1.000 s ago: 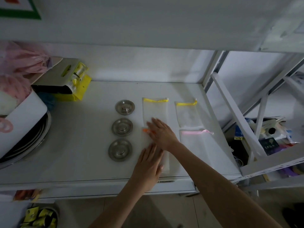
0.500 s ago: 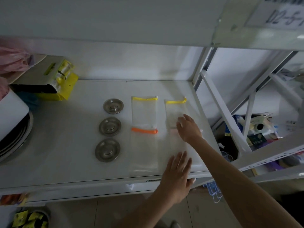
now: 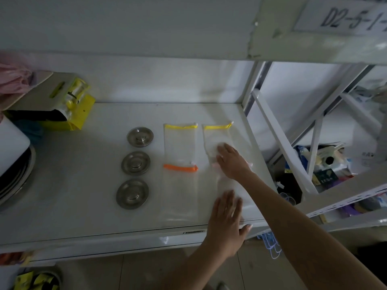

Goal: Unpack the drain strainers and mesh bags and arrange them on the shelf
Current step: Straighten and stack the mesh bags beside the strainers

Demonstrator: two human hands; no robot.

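I see three drain strainers (image 3: 139,136) of brushed metal with a dull shine. The mesh bags (image 3: 180,146) look like thin, see-through white netting, edged with cloth-like yellow and orange bands. The shelf (image 3: 83,174) is smooth white painted board, softly glossy. A yellow package (image 3: 71,105) nearby is shiny plastic over card.

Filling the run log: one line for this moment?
phase: arranging | both hands flat on pink-trimmed mesh bag | three strainers in column | shelf right side
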